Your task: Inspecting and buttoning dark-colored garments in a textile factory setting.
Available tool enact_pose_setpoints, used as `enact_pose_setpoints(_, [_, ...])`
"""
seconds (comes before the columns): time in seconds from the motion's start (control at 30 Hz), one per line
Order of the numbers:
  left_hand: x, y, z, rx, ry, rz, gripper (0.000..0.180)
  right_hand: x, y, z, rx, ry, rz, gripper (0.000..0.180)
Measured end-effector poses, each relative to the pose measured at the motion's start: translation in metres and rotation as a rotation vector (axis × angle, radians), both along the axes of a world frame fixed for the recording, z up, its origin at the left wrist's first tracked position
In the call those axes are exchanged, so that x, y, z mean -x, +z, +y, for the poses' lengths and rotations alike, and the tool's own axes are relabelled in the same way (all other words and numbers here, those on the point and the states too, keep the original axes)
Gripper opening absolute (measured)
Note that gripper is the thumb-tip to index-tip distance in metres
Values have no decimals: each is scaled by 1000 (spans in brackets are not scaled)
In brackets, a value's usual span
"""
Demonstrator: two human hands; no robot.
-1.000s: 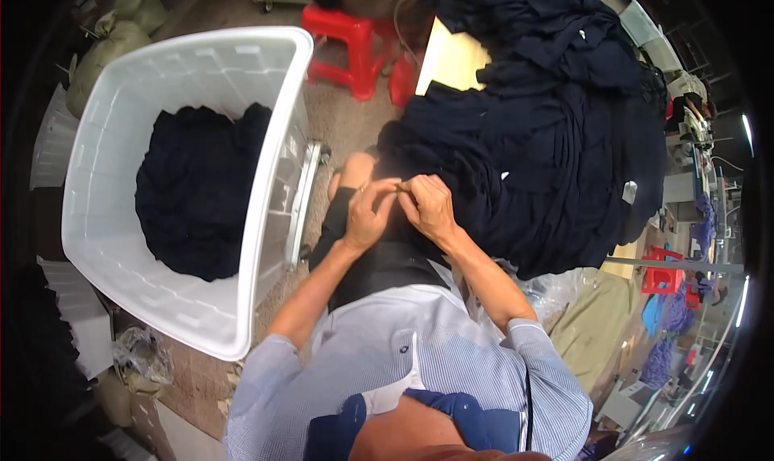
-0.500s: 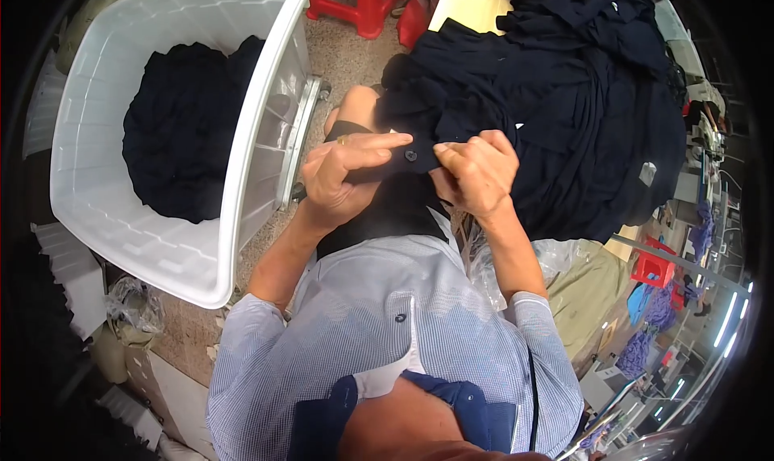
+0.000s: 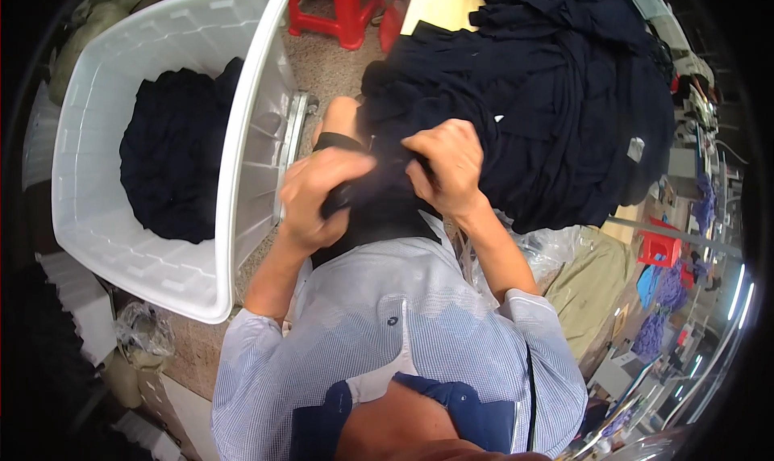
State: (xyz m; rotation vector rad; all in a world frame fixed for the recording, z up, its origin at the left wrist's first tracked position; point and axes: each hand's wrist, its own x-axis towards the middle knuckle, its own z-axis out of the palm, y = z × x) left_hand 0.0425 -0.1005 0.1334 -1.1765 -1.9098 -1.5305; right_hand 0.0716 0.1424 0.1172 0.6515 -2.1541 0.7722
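Over my lap lies part of a dark navy garment (image 3: 383, 171), blurred by motion. My left hand (image 3: 310, 195) curls its fingers and thumb around a dark fold of it. To the right, my right hand (image 3: 451, 166) pinches another part of the same cloth. Between the two hands the cloth is too smeared to make out any button or seam. The garment runs into a large heap of navy garments (image 3: 564, 130) on the right, so where it ends is hidden.
A big white plastic bin (image 3: 230, 275) stands at my left, with dark cloth (image 3: 173, 154) inside. Beyond my knees is a red stool (image 3: 351, 29). Pale board (image 3: 439, 5) shows under the heap. Clear plastic wrap (image 3: 548, 251) and khaki cloth (image 3: 584, 287) lie at the right.
Both hands have shifted: the left from flat, extended fingers to a curl round the cloth, the right slightly left. The button visible between them before is now blurred out.
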Motion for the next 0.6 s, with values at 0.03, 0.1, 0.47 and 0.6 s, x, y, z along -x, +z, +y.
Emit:
enact_pose_setpoints(0.03, [-7, 11, -12, -12, 16, 14, 30, -3, -15, 1, 16, 2, -37, 28])
enact_pose_setpoints(0.1, [-17, 11, -24, -226, 58, 72, 24, -9, -32, 14, -102, -70, -134, 24])
enact_pose_setpoints(0.47, [-18, 31, -35, -575, -73, -418, 19, -19, -11, -13, 158, 100, -335, 65])
enact_pose_setpoints(0.6, [-21, 39, -37, -685, -195, -445, 20, -10, -5, -40, 133, 184, -470, 77])
